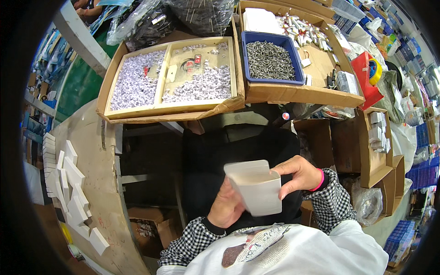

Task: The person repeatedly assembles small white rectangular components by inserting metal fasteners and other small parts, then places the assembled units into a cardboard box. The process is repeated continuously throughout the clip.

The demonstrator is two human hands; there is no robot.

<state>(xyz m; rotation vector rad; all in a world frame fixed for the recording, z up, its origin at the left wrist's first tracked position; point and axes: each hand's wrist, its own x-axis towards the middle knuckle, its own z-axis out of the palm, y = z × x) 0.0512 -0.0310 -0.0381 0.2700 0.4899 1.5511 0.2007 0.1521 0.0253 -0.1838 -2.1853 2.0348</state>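
Observation:
A small white carton [257, 193] is held in front of my body over my dark lap, with its lid flap raised and its top open. My left hand [224, 206] is closed around its left side, the fingers partly hidden behind it. On the other side, my right hand [299, 174] pinches the carton's right edge, thumb in front and fingers near the upper rim. What lies inside the carton cannot be made out.
Beyond my lap stands a divided tray [158, 98] of small white parts. Right of it, a blue bin [248, 68] holds metal pieces. White boxes [75, 208] lie on the left table [98, 169]. A red holder with yellow tape [375, 72] and cardboard boxes [376, 176] are at right.

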